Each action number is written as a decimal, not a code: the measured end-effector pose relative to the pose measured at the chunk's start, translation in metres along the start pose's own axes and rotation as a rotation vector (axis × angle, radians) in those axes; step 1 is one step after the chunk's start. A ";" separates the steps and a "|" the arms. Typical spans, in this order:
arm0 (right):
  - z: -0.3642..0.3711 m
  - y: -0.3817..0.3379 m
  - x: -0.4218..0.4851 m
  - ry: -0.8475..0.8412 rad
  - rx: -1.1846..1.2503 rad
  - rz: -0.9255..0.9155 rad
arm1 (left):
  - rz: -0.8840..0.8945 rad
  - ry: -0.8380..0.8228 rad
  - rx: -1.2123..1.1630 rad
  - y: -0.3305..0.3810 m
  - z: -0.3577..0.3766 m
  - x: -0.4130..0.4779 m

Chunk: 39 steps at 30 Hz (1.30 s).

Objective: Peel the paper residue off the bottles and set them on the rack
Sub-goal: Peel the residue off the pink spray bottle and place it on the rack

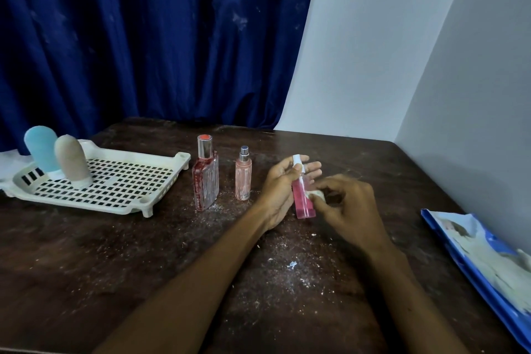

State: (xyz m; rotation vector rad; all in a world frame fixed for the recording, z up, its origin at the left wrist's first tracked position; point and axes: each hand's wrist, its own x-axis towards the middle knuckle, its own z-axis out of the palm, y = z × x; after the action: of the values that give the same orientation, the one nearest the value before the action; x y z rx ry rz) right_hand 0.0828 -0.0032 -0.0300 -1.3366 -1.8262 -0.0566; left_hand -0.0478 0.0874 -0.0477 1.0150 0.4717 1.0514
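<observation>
Centrally, the left hand (280,190) pins the pink bottle (303,201) between thumb and nearly straight fingers (311,165), while the right hand (347,207) pinches a paper wad (317,195) at its side. Peel slowly, close to the bottle wall, rotating the bottle. Any residue on its back is hidden; the rack (138,178) sits far left.

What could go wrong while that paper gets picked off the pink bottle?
A hard tug by the right hand on the paper residue might pull the pink bottle from the left hand. The left forearm lies close to the upright peach bottle and red bottle; a nudge could topple them.
</observation>
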 end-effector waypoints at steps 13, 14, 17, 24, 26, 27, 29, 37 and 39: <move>0.004 0.003 0.002 0.064 -0.013 -0.006 | 0.014 -0.039 0.007 0.002 0.005 -0.005; 0.006 0.002 0.002 0.073 -0.012 -0.012 | 0.026 -0.030 0.003 0.002 0.005 -0.005; 0.010 0.002 0.002 0.086 -0.010 -0.038 | 0.067 0.002 0.015 0.001 0.007 -0.004; 0.014 0.004 0.004 0.183 -0.075 -0.041 | 0.105 0.034 0.102 -0.002 0.006 -0.003; 0.014 0.003 0.004 0.195 -0.085 -0.047 | 0.104 0.063 0.122 -0.001 0.006 -0.003; 0.013 0.002 0.004 0.192 -0.087 -0.046 | 0.105 0.077 0.129 0.000 0.005 -0.003; 0.011 0.001 0.002 0.160 -0.075 -0.020 | 0.098 0.092 0.123 0.001 0.004 -0.003; -0.001 -0.001 -0.002 -0.160 0.017 0.091 | 0.054 0.120 0.018 0.001 0.002 -0.001; 0.001 -0.001 -0.003 -0.129 0.009 0.061 | 0.054 0.117 0.010 0.002 0.002 -0.001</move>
State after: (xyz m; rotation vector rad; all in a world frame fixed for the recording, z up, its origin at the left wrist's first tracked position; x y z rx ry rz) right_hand 0.0811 -0.0052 -0.0321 -1.4165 -1.8887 0.0721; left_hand -0.0472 0.0859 -0.0452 0.9834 0.5479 1.1617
